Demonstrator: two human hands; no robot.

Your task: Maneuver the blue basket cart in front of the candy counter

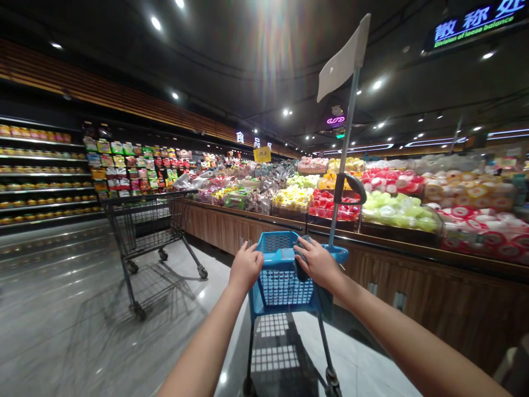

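While Both Palms Are Hidden From Me, a Blue Cart Stands at Six O'Clock

Since my own knuckles cover what they touch, I cannot tell whether either hand closes fully around the cart's handle. My left hand lies at its left end, toward seven o'clock, narrow, with the fingers close together. My right hand, between four and five o'clock, lies with fingers parted over a dark item on the handle, too covered for me to name. Both my forearms run off the bottom edge, which also cuts the cart's near wheels. Much of the basket's inside is out of my sight. At the cart's right side a pole climbs to a pale flag at one o'clock.

Cut off by the top edge, a lit sign at two o'clock reads "Division of loose balance". The yellow card at twelve is too small to read surely.

Underfoot, the glossy grey floor mirrors the lamps and carries a latticed shadow at six. A black cart stands between eight and nine. A wood-fronted counter runs toward four o'clock, heaped with packs, the green ones at three. Shelves of jars line nine o'clock, beneath a dark ceiling dotted with spotlights.
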